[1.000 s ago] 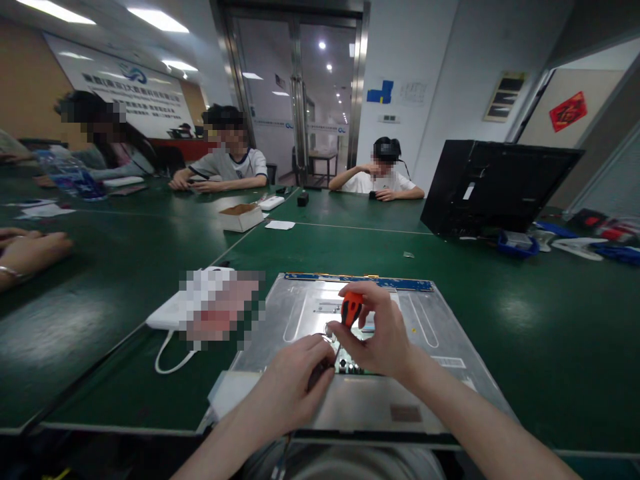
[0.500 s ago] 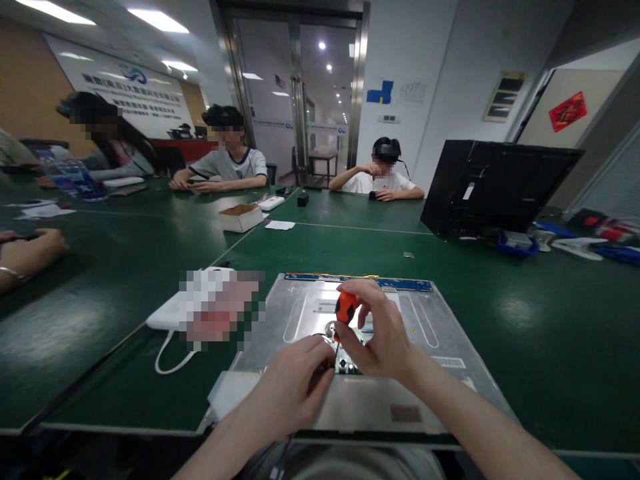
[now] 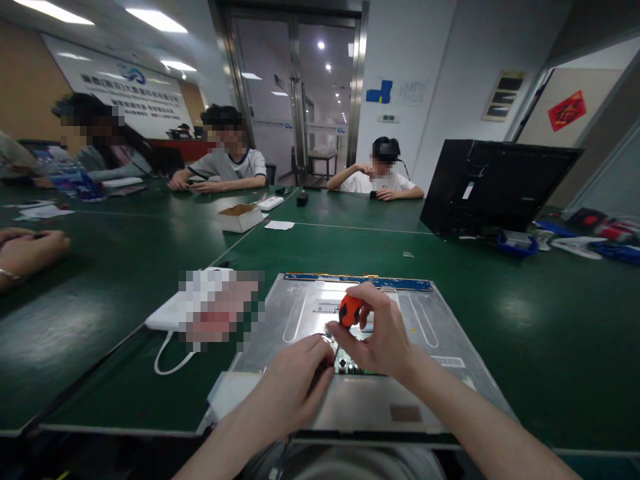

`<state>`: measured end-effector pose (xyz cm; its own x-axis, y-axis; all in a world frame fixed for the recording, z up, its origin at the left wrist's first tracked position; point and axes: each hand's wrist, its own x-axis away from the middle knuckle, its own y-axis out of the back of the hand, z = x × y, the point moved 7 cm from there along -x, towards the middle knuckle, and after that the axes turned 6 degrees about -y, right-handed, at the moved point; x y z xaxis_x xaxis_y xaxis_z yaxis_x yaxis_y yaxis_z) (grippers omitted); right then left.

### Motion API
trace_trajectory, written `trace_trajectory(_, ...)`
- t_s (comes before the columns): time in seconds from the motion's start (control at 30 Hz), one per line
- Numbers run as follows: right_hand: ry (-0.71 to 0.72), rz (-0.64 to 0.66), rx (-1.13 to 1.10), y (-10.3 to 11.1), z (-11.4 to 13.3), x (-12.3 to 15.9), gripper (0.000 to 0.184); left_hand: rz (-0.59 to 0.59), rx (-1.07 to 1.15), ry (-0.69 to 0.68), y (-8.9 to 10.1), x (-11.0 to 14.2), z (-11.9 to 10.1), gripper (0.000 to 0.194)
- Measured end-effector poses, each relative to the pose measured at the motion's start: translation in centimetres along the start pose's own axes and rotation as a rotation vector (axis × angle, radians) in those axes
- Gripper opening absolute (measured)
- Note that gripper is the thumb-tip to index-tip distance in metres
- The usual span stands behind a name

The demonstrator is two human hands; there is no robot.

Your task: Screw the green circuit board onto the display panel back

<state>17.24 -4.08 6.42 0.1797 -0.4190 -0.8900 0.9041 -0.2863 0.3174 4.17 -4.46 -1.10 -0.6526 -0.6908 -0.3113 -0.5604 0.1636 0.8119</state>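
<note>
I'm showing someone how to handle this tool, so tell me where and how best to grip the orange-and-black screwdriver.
Take the orange-and-black screwdriver by its bulbous handle, probably best from the right, as the right hand does. The handle is the thickest, uppermost part; the thin shaft slants down beside the left hand, which seems to leave little finger room.

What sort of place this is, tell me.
Probably an office workshop: a large green table, metal-framed glass double doors, and an orange-and-black screwdriver over a flat silver metal panel.
</note>
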Motion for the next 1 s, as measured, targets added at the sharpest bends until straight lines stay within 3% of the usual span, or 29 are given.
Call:
trace_trajectory(0.43,-0.008,0.002,0.043,0.21,0.1,0.04,0.034,0.02,0.004,0.013,-0.1,-0.12,0.24,0.012)
trace_trajectory(0.83,0.003,0.149,-0.067,-0.07,0.41,-0.19,0.041,0.017,0.05,-0.015,-0.3,-0.09,0.53,0.012)
trace_trajectory(1.0,0.01,0.141,-0.081,-0.05,0.46,-0.28,0.045,-0.002,0.047,-0.025,-0.46,-0.07,0.75,0.01)
